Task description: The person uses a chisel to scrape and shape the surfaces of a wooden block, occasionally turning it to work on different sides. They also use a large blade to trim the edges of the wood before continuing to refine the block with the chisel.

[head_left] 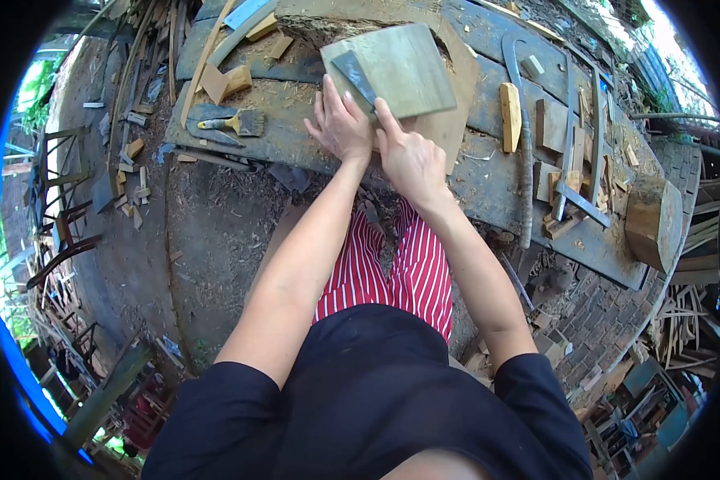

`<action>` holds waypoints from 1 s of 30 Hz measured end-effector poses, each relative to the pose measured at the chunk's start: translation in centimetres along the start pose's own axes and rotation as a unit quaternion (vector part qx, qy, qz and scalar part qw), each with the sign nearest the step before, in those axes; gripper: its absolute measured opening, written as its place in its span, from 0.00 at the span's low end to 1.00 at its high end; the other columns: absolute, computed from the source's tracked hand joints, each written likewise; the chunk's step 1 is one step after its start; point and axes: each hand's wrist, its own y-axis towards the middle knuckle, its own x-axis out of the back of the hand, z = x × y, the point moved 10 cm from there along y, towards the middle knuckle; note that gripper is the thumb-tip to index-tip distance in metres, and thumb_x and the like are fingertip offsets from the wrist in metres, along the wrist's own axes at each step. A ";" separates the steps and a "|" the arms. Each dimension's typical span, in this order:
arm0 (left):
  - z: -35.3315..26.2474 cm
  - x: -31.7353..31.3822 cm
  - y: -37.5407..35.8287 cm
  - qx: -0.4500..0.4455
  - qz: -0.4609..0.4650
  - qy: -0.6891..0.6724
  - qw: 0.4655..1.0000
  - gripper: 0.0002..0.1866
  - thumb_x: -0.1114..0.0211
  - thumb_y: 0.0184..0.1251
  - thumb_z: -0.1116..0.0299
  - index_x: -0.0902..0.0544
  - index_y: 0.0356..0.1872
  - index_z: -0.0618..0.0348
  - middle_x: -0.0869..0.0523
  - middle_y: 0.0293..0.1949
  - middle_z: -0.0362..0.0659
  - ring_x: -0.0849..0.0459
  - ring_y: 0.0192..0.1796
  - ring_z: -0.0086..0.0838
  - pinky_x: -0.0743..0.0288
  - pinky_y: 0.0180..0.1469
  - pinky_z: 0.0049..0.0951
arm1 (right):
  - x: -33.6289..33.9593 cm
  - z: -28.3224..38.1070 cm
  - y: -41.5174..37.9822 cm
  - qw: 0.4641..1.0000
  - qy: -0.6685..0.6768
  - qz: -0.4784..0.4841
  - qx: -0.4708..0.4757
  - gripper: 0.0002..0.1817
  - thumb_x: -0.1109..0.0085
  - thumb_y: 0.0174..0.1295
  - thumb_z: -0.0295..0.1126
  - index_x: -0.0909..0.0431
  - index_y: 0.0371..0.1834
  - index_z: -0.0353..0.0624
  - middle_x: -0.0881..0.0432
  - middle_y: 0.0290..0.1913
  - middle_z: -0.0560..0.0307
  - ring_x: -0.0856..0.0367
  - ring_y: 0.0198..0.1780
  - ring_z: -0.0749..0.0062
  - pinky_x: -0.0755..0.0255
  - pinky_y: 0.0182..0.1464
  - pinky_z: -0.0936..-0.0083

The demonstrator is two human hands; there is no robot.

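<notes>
- A square wooden board [400,68] is laid on a larger plank on the grey work surface [488,172], straight ahead of the person.
- The left hand [340,124] is pressed flat, fingers spread, against the board's near edge; nothing is gripped by it.
- A flat dark blade [354,76] is held on the board by the right hand [408,156], forefinger stretched along it, the other fingers curled.
- A yellow-handled brush [230,122] is seen well left of the hands.
- A wooden block [510,116] is placed to the right.

A flat grey blade [354,74] lies slanted across the lower-left corner of a square greenish-grey board [400,68].
</notes>
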 end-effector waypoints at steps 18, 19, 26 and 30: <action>0.1 -0.3 0.1 0.019 0.023 0.013 0.999 0.28 0.56 0.79 0.60 0.41 0.78 0.43 0.30 0.73 0.36 0.38 0.77 0.37 0.65 0.77 0.63 | 0.8 -0.4 -0.6 0.999 -0.019 -0.006 0.039 0.25 0.50 0.71 0.42 0.34 0.71 0.62 0.17 0.21 0.44 0.15 0.23 0.47 0.22 0.26 0.51; 0.4 -0.3 0.1 0.018 0.024 0.018 0.999 0.28 0.55 0.79 0.60 0.41 0.78 0.43 0.30 0.74 0.35 0.38 0.77 0.36 0.65 0.77 0.64 | 0.9 -0.3 0.0 0.999 -0.018 -0.002 0.034 0.26 0.49 0.70 0.42 0.34 0.72 0.62 0.16 0.22 0.43 0.15 0.24 0.47 0.22 0.27 0.51; 0.0 -0.3 1.3 0.013 0.022 0.014 1.000 0.29 0.55 0.78 0.60 0.42 0.78 0.46 0.32 0.75 0.36 0.39 0.78 0.36 0.66 0.77 0.63 | -0.3 0.1 1.2 0.999 -0.004 -0.019 0.034 0.28 0.52 0.72 0.43 0.39 0.76 0.66 0.16 0.24 0.40 0.15 0.26 0.43 0.22 0.29 0.49; 0.2 0.3 -0.9 -0.022 0.029 0.009 0.999 0.28 0.56 0.80 0.61 0.43 0.78 0.48 0.34 0.76 0.38 0.41 0.78 0.37 0.65 0.76 0.64 | -0.1 -1.1 -3.5 1.000 -0.013 0.002 0.020 0.29 0.48 0.71 0.41 0.38 0.75 0.66 0.17 0.22 0.41 0.16 0.22 0.47 0.22 0.24 0.53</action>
